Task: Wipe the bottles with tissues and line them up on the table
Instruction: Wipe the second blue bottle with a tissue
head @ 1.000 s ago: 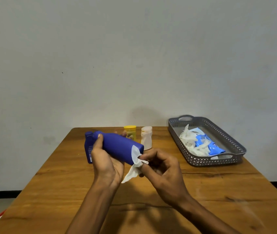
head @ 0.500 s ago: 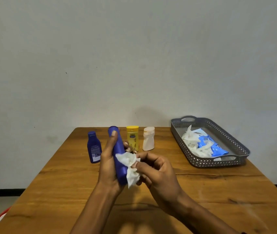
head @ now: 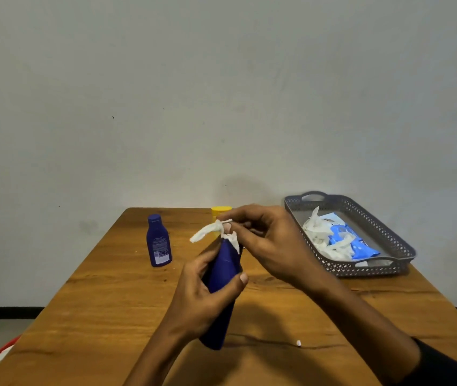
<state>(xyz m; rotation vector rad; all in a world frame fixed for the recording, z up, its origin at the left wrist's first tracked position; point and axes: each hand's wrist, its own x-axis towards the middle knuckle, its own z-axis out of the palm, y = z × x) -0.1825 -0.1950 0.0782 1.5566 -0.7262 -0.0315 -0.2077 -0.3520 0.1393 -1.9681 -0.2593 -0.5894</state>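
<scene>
It looked like a plain room in a home. A wooden table stood against a bare grey wall. Small bottles and a grey basket sat on it.

The left hand grips a tall dark-blue plastic bottle while the right hand pinches a white crumpled tissue at its top.

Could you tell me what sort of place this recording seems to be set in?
Probably a plain room set up for a tabletop chore: a wooden table against a bare grey wall, a small blue bottle, and a grey basket holding tissues.
</scene>
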